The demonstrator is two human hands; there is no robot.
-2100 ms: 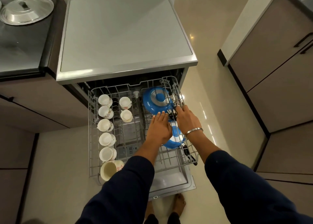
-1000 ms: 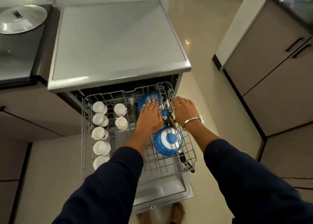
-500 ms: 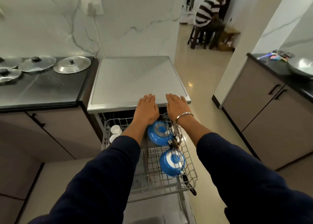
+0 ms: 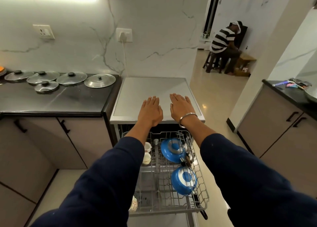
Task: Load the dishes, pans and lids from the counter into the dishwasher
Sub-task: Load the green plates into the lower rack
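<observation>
The rack (image 4: 173, 189) is pulled out past the front edge of the dishwasher (image 4: 154, 89), with bare floor (image 4: 214, 93) seen to its right and the black counter (image 4: 56, 98) butting against the dishwasher's left side. Two blue pans (image 4: 172, 150) lie upside down along the rack's right side and white cups (image 4: 147, 155) on its left, while five lids (image 4: 99, 80) are left near the counter's back edge. Both arms are stretched forward above the rack, the left hand (image 4: 151, 111) and right hand (image 4: 182, 107) held palm-down side by side over the dishwasher's top, fingers straight and nothing grasped.
</observation>
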